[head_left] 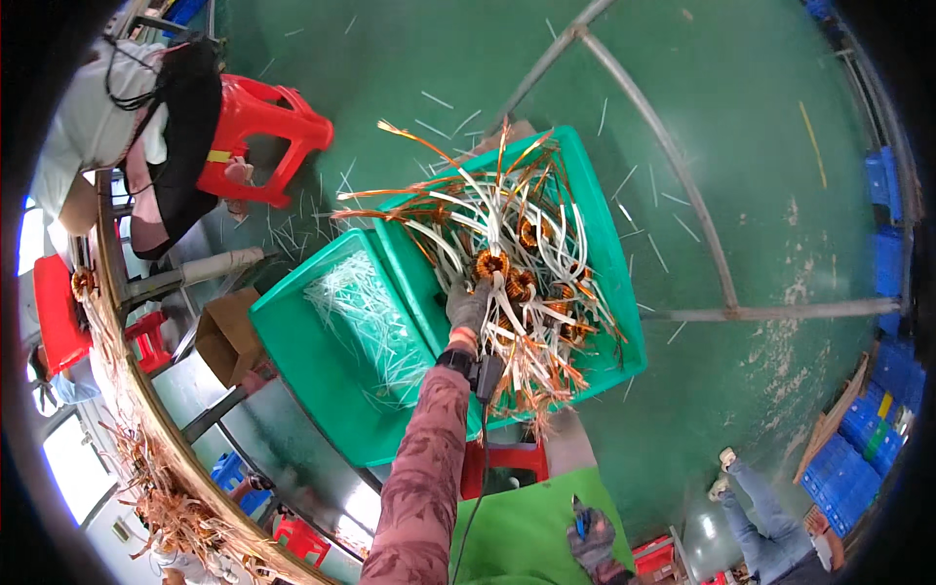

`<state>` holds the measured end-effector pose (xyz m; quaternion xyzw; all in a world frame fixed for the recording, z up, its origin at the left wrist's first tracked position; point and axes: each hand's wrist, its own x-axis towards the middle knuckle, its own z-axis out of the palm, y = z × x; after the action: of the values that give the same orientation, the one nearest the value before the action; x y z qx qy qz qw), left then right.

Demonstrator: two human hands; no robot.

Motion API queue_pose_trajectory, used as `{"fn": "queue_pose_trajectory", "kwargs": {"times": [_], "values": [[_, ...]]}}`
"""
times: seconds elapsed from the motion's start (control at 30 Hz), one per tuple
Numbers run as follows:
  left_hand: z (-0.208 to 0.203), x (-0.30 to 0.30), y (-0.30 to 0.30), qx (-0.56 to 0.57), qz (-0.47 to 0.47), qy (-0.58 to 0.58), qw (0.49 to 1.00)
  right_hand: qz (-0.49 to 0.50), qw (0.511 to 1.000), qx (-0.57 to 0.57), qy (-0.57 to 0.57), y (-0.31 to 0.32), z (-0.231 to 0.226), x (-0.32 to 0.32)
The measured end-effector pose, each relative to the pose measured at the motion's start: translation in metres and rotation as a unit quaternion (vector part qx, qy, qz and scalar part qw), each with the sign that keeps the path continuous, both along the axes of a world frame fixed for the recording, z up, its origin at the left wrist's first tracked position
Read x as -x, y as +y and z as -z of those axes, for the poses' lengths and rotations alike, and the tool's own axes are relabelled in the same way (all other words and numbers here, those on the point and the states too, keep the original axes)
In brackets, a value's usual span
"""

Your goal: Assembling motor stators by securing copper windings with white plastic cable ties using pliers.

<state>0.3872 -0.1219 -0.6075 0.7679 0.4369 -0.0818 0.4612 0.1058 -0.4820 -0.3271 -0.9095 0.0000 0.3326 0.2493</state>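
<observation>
My left hand (469,307), in a grey glove, reaches into the right-hand green bin (616,283). Its fingers close on a copper-wound ring coil (491,263) with long white-sleeved leads and frayed copper ends. Several similar coils (534,232) lie tangled around it. Low in the view, over a bright green surface (517,522), my gloved right hand (592,548) is closed around a small hand tool (582,519) with blue on its grip and a dark tip. The exact kind of tool is too small to make out.
A second green bin (292,322) holds loose white sleeve pieces (361,307). Similar scraps litter the green floor. A metal tube frame (673,146) stands at right. A red stool (273,136) and a person (107,127) are at upper left; a long wooden bench edge (185,468) carries copper wire bundles.
</observation>
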Motion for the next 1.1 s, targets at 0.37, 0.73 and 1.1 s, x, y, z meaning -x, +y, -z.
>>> {"fn": "queue_pose_trajectory", "kwargs": {"times": [0.37, 0.73, 1.1], "values": [[0.061, -0.047, -0.030, 0.016, -0.081, 0.062, 0.995, 0.167, 0.974, -0.054, 0.146, -0.018, -0.009, -0.060], [-0.129, 0.115, -0.014, 0.162, 0.006, 0.001, 0.987, -0.061, 0.995, 0.027, 0.077, -0.029, 0.089, 0.039], [-0.509, 0.319, 0.127, -0.009, -0.078, 0.017, 0.997, -0.214, 0.959, -0.145, 0.119, 0.135, -0.038, -0.076]]}}
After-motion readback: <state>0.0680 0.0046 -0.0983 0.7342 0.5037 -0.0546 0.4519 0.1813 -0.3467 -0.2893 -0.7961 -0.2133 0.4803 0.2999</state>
